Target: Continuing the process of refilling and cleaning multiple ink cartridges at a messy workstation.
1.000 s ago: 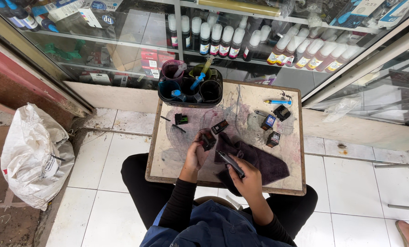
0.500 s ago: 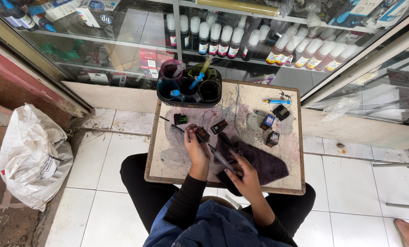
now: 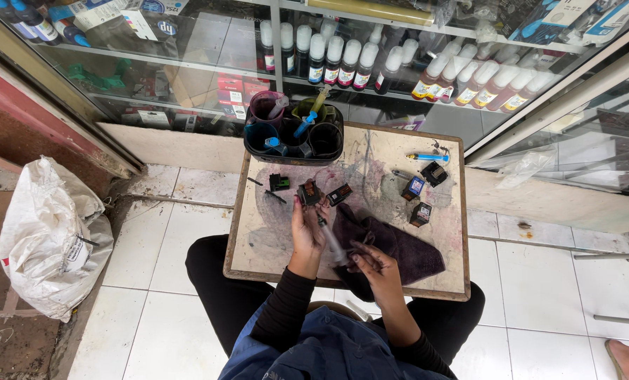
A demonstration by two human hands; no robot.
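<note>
Where the stained board (image 3: 272, 232) rests across the seated person's lap, the following is recorded.

Item one: small black ink cartridge (image 3: 308, 193), pinched upright at the fingertips of the left hand (image 3: 306, 229), whose fingers are clamped on its lower part. It is held above the board's middle, just in front of the dark cup caddy (image 3: 293, 134). Blocky shape, dark casing, a paler patch on one face; finer detail cannot be told.

Item two: clear syringe (image 3: 332, 243), gripped near its plunger end by the right hand (image 3: 371, 262), fingers closed around it. Its long axis runs diagonally, from the right hand up and leftward toward the cartridge; the tip lies just below the cartridge, beside the left palm. Whether tip and cartridge touch cannot be told. The left hand is the nearer to the cartridge; the right lies behind the syringe's rear end.

Adjacent: dark purple cloth (image 3: 399, 246) under the right hand; second cartridge (image 3: 340, 194) just beside the held one; three more cartridges (image 3: 420, 190) well apart at the right.
</note>
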